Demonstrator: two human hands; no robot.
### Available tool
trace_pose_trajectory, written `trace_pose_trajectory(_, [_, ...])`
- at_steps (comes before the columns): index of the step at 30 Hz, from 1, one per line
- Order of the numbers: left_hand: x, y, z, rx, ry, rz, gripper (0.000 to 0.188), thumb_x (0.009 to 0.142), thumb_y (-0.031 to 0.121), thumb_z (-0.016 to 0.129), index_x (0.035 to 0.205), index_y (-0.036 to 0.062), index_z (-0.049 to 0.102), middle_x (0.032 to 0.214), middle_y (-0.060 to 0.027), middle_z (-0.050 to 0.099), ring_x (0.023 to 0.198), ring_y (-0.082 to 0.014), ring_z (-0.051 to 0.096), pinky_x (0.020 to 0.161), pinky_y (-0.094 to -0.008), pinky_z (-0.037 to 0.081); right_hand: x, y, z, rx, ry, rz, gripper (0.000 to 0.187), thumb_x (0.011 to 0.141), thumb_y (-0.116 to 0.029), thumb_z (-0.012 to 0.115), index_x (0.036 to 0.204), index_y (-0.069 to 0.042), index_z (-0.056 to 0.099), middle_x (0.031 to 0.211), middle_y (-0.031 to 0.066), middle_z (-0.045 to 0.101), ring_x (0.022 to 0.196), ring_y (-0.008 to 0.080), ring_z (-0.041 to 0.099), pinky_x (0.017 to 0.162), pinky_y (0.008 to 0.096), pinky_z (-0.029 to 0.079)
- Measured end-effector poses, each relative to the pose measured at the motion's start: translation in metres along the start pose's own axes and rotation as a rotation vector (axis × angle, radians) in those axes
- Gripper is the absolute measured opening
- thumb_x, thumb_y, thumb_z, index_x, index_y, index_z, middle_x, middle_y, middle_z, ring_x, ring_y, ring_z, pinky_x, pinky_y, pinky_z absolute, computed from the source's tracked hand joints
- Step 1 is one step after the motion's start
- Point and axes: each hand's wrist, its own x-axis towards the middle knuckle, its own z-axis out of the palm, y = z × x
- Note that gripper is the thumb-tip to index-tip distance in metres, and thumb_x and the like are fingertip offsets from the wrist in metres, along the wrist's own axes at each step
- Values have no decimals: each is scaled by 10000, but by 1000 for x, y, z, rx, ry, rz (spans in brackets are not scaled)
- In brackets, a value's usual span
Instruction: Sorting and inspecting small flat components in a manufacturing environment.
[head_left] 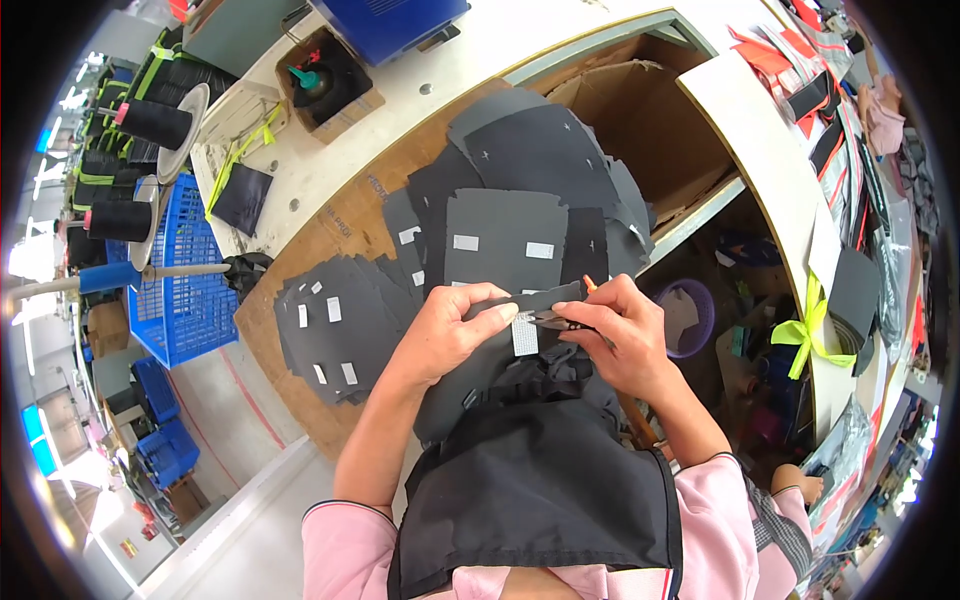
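The left hand (450, 335) pinches the grey panel (550, 298) — likely light, bendy, best edge-held — while the right hand (625, 335) grips snips (549, 322).

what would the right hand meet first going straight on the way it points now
Likely the white label at the tip of the dark tool in the right hand, with the left hand just beyond; depth is hard to judge.

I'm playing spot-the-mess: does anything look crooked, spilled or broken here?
Yes, a bit crooked: the big grey pile is fanned out unevenly, and the smaller grey pile to its left has edges that stick out. They look odd because the pieces don't line up. I can't see any spill.
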Motion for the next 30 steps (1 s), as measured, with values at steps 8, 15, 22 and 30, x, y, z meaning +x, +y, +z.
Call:
trace_pose_trajectory(8, [1, -3, -3, 34, -6, 35, 186, 857, 169, 604, 853, -10, 656, 638, 48, 515, 618, -30, 418, 554, -216, 341, -4, -3, 2, -35, 28, -5, 402, 567, 20, 773, 949, -73, 690, 746, 55, 506, 630, 183, 539, 622, 288, 504])
trace_pose_trajectory(15, [0, 4, 0, 38, 11, -6, 193, 848, 176, 609, 845, -11, 656, 648, 34, 523, 631, -39, 428, 570, -215, 349, -4, -1, 14, 1, 74, 40, 370, 579, 10, 768, 926, -89, 683, 729, 41, 508, 579, 178, 525, 508, 289, 449])
trace_pose_trajectory(22, [0, 6, -2, 38, -6, 5, 198, 848, 180, 609, 853, -11, 658, 650, 41, 520, 633, -38, 426, 565, -214, 348, -6, -3, 8, 67, 56, 15, 398, 566, 6, 776, 942, -81, 681, 726, 50, 507, 595, 186, 524, 563, 290, 496])
trace_pose_trajectory(30, [-6, 19, -2, 37, 167, 96, 164, 866, 142, 601, 905, -13, 639, 693, 47, 545, 647, -32, 449, 565, -205, 368, -2, -4, 8, 81, 242, 253, 334, 637, -5, 761, 946, -54, 644, 837, 56, 517, 644, 141, 511, 624, 269, 471])
